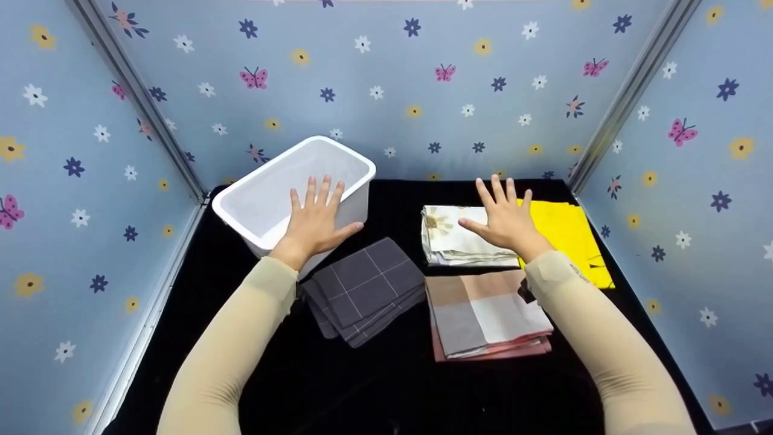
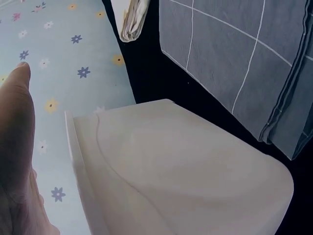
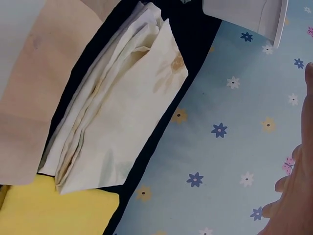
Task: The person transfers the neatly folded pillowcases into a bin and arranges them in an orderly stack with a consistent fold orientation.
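Observation:
My left hand (image 1: 315, 225) is spread with straight fingers in front of the white plastic bin (image 1: 241, 211), overlapping its near wall in the head view. The right hand (image 1: 506, 219), fingers fanned out too, hovers over the white flower-print folded cloth (image 1: 444, 232) and beside the yellow folded cloth (image 1: 558, 229). Neither hand holds anything. Between the arms lie a dark grey folded cloth (image 1: 365, 284) with thin white lines and a plaid folded cloth (image 1: 477, 314) in grey, tan, white and red. In the left wrist view, the bin's outer wall (image 2: 186, 161) fills the lower middle.
Everything stands on a black-covered table (image 1: 362, 393). Blue flower-and-butterfly panels (image 1: 386, 78) enclose it at the back and both sides, joined by metal corner posts (image 1: 628, 90). The bin stands at the back left, close to the rear panel.

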